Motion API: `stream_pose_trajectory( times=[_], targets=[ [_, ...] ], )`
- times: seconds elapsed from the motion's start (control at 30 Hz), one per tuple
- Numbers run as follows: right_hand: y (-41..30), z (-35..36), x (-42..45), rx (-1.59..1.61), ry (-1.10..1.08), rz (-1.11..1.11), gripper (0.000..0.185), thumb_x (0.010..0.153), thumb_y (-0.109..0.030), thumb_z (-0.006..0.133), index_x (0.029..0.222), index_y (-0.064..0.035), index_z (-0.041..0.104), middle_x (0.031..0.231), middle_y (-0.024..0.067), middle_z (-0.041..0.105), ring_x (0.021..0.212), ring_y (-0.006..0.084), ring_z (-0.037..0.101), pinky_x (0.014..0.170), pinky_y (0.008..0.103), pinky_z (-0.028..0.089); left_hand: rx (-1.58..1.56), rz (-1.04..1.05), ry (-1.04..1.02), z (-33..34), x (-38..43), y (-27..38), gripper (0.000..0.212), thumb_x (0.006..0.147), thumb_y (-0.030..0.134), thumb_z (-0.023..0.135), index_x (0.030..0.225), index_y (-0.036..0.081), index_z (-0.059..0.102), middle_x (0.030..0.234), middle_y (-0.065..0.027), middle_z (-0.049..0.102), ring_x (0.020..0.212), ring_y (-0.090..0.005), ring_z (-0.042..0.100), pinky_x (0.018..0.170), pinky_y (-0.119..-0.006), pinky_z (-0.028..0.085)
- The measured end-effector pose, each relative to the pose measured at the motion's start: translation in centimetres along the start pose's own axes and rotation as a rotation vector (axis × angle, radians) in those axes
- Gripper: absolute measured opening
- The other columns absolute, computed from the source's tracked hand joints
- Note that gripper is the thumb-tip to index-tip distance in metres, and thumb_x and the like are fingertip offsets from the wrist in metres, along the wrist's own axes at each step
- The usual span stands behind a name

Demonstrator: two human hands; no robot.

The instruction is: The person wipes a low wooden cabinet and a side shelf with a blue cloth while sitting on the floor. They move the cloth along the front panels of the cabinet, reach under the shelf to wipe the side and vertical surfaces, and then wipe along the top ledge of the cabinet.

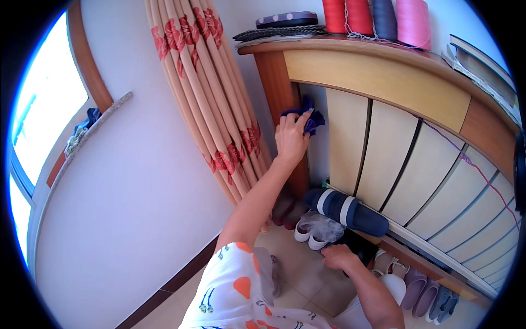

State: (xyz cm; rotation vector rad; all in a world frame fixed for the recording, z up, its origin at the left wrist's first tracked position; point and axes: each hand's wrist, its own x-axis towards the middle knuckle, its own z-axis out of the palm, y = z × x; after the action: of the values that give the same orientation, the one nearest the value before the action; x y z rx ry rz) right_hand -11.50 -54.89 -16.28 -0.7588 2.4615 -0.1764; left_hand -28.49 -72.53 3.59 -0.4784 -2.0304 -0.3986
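Note:
My left hand (292, 132) is raised at the left post of a wooden headboard-like frame (276, 88), gripping a bunched dark purple cloth (314, 122) against it. Lower down, my right hand (340, 257) hangs near a black item and white shoes (317, 242) with a clear plastic bag (328, 225) on them; whether it holds anything is hard to tell. Just above that hand, a navy slide sandal with white stripes (352, 211) lies on the lower ledge of the frame.
Thread cones (359, 16), a polka-dot case (287, 19) and books (485, 61) rest on the top ledge. A patterned curtain (205, 82) hangs left. Purple clogs (419, 290) and other shoes line the floor beneath. A purple-red cord (468, 160) droops across the panels.

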Motion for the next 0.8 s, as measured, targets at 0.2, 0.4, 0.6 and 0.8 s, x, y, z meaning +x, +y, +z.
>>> stream_pose_trajectory(
  times=[0.2, 0.4, 0.6, 0.8],
  targets=[
    [0.1, -2.1, 0.8, 0.082, 0.25, -0.01, 0.031, 0.082, -0.023, 0.057, 0.106, -0.0043, 0.061, 0.102, 0.018, 0.064, 0.098, 0.0338, 0.061, 0.083, 0.0435, 0.049, -0.141, -0.395, -0.703, 3.4, -7.7, -1.2, 0.043, 0.068, 0.01, 0.068, 0.11, 0.012, 0.065, 0.095, -0.0159, 0.065, 0.086, -0.0298, 0.063, 0.079, -0.038, 0.052],
    [-2.7, -5.2, 3.8, 0.857, 1.01, -0.262, 0.047, 0.08, -0.019, 0.068, 0.119, 0.0001, 0.052, 0.108, 0.0185, 0.058, 0.098, 0.0319, 0.058, 0.086, 0.0361, 0.045, -1.166, -0.989, -0.578, -2.4, -18.1, -0.1, 0.028, 0.082, 0.009, 0.064, 0.109, 0.003, 0.063, 0.097, -0.0045, 0.066, 0.087, -0.0151, 0.063, 0.08, -0.028, 0.049],
    [-7.0, -6.6, 5.4, 0.948, 1.033, -0.35, 0.066, 0.075, -0.016, 0.07, 0.132, 0.0012, 0.042, 0.132, 0.0202, 0.045, 0.122, 0.0331, 0.045, 0.102, 0.0358, 0.036, -1.545, -1.545, -0.436, -4.1, -18.8, 0.4, 0.037, 0.089, 0.036, 0.062, 0.114, 0.008, 0.057, 0.105, -0.0049, 0.063, 0.093, -0.0162, 0.06, 0.083, -0.031, 0.048],
    [-7.7, -8.1, 9.1, 0.756, 1.089, -0.258, 0.056, 0.07, -0.002, 0.061, 0.125, 0.0005, 0.049, 0.127, 0.0195, 0.05, 0.117, 0.0332, 0.05, 0.099, 0.0364, 0.039, -1.839, -1.466, -0.42, -4.2, -18.1, -1.2, 0.067, 0.088, 0.054, 0.054, 0.137, 0.011, 0.039, 0.136, -0.0081, 0.045, 0.125, -0.0216, 0.043, 0.102, -0.043, 0.036]
  ],
)
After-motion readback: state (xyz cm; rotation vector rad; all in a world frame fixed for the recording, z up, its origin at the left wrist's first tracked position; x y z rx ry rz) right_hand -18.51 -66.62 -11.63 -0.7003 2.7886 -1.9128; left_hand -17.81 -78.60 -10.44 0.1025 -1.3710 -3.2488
